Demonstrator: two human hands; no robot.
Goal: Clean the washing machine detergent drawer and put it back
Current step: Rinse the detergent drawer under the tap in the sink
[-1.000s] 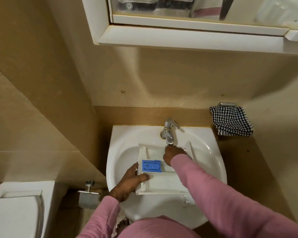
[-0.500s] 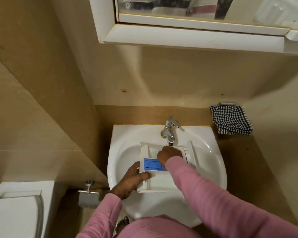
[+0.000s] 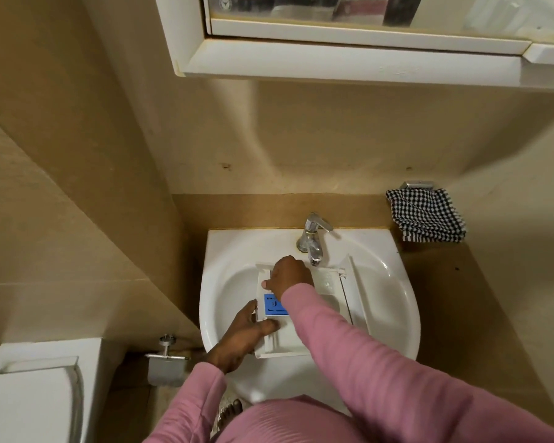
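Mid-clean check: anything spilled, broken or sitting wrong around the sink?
Nothing stands out. The detergent drawer lies in the sink below the tap, gripped at its near-left edge by the left hand, with the right hand reaching into its far-left compartment. No cracks or spills show.

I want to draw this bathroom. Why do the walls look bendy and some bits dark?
Head view: the wide lens slants and bows the lines of the wall; the cabinet casts a soft shadow on that wall beneath; the sink is evenly lit, without harsh glare; the right hand looks slightly soft, the checked cloth crisp.
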